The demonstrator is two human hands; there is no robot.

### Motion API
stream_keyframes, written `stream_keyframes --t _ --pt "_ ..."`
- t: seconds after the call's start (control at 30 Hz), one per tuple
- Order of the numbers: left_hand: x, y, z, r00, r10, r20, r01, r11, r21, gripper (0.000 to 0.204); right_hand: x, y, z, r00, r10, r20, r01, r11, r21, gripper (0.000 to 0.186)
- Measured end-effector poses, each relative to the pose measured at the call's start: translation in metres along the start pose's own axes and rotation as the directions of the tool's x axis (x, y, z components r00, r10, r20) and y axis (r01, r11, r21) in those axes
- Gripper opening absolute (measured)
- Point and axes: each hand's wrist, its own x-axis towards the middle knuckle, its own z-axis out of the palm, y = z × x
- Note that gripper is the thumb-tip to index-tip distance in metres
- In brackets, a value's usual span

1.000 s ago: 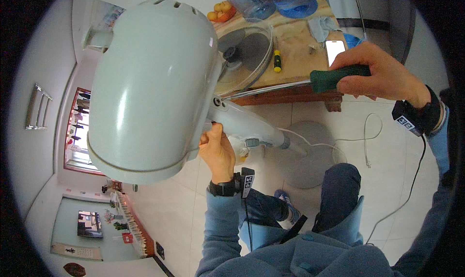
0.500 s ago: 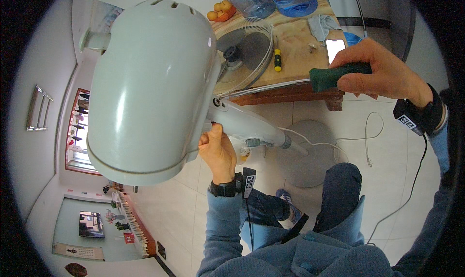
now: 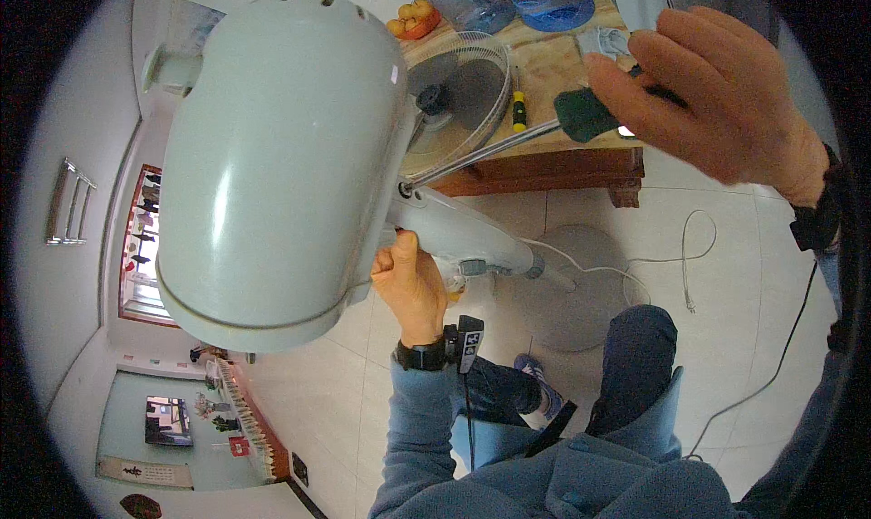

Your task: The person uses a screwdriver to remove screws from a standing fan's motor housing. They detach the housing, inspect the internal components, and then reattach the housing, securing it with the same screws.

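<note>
A large pale grey-green fan motor housing (image 3: 281, 165) fills the left side, joined to a grey neck (image 3: 454, 233) that slopes down to a round base. My left hand (image 3: 410, 288) is closed on the neck right beside the housing; its fingertips are partly hidden. In my right hand (image 3: 717, 102) is a screwdriver (image 3: 581, 115) with a dark green handle and a long metal shaft. Its tip meets a round hole in the neck next to the housing. The right palm and fingers cover the handle's far end.
On the wooden table (image 3: 544, 161) behind lie a fan grille with dark blades (image 3: 476, 88), a yellow-and-black screwdriver (image 3: 518, 111), oranges in a basket (image 3: 415, 20) and large blue water bottles (image 3: 549, 2). The grey base (image 3: 581, 310) stands on the tiled floor, with a white cord (image 3: 685, 247) beside it.
The screwdriver's tip has gone from above the table edge to the hole in the neck. My right hand has turned and shifted its hold on the handle. My left hand stays put.
</note>
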Motion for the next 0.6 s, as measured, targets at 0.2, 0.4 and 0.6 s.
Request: stream_keyframes --t 0.2,0.4,0.6 --pt "-0.001 -0.001 0.002 0.997 -0.019 -0.074 0.021 1.000 0.021 0.015 0.005 0.001 -0.007 0.885 0.325 0.334 -0.464 0.674 0.574 0.030" --pt "0.001 -0.005 -0.006 1.000 0.011 -0.015 -0.010 0.998 0.060 0.017 0.019 0.018 -0.005 0.465 -0.115 0.878 -0.885 -0.074 0.459 0.031" --pt "-0.003 -0.002 -0.009 0.998 0.015 0.055 -0.018 0.999 0.037 0.017 0.055 0.030 -0.044 0.941 -0.061 0.334 0.126 0.976 -0.179 0.024"
